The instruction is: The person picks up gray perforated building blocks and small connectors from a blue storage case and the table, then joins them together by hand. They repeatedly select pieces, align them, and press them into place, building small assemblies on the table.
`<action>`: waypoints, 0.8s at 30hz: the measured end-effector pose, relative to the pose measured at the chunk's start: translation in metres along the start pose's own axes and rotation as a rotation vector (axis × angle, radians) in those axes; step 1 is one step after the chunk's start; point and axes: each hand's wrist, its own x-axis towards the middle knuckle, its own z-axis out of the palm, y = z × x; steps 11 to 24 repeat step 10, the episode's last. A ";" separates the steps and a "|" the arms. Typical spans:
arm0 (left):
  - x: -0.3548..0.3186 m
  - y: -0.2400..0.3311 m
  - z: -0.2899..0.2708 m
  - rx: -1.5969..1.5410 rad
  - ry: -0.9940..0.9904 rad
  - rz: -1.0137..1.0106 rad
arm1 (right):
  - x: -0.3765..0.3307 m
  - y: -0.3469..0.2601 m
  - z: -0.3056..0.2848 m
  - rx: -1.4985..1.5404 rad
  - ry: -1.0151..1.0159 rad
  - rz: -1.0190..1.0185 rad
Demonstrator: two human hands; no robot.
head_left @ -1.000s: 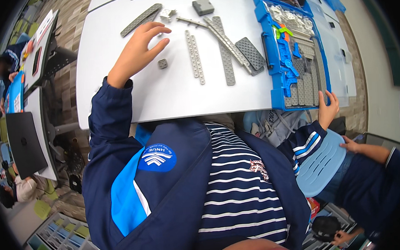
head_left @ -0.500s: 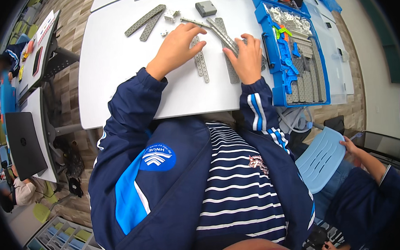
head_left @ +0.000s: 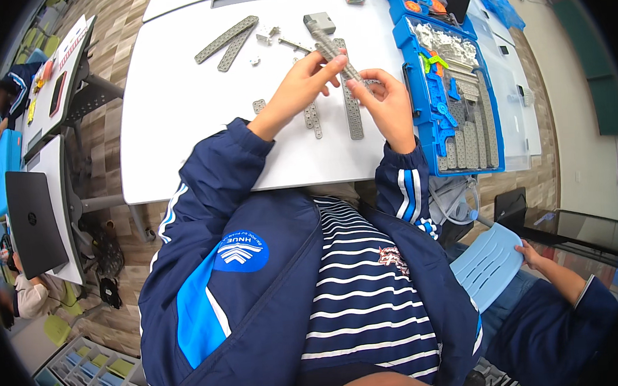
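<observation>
**Grey perforated strip held in both hands above white table**

Grey perforated strip (head_left: 331, 48) lifted off white table (head_left: 180, 130), slanting from upper left to lower right, pinched between both hands. Left hand (head_left: 302, 85) closed on it from below, fingertips (head_left: 335, 60) at mid-length. Right hand (head_left: 387, 101) curled on lower end, thumb and forefinger gripping near a small part too blurred to identify. Upper end of strip close to small grey block (head_left: 319, 21) lying on table.

Directly beneath hands: two more long grey strips (head_left: 352, 110) lying flat, a shorter one (head_left: 312, 116) beside. Pair of strips (head_left: 228, 42) farther left, crossed at one end. Small loose bits (head_left: 267, 36) scattered between. Blue parts tray (head_left: 428, 127) just right of right hand, compartments holding grey and coloured pieces.

Judged risks: pinch grip light at both ends, so strip may twist or slip and drop among similar strips below, easily mixed up. Any small fastener at right fingertips likely to fall and roll toward table edge near jacket. Right elbow close to tray rim; a nudge could jostle sorted pieces. Another person's hand (head_left: 529, 251) on pale blue chair back (head_left: 487, 264), lower right, well apart.
</observation>
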 end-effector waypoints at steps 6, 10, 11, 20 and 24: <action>0.004 0.010 0.021 -0.181 -0.007 -0.132 | -0.015 -0.011 -0.011 0.432 -0.107 0.193; 0.006 0.011 0.027 -0.248 -0.061 -0.106 | -0.022 -0.006 -0.034 0.500 -0.207 0.271; 0.006 0.011 0.027 -0.248 -0.061 -0.106 | -0.022 -0.006 -0.034 0.500 -0.207 0.271; 0.006 0.011 0.027 -0.248 -0.061 -0.106 | -0.022 -0.006 -0.034 0.500 -0.207 0.271; 0.006 0.011 0.027 -0.248 -0.061 -0.106 | -0.022 -0.006 -0.034 0.500 -0.207 0.271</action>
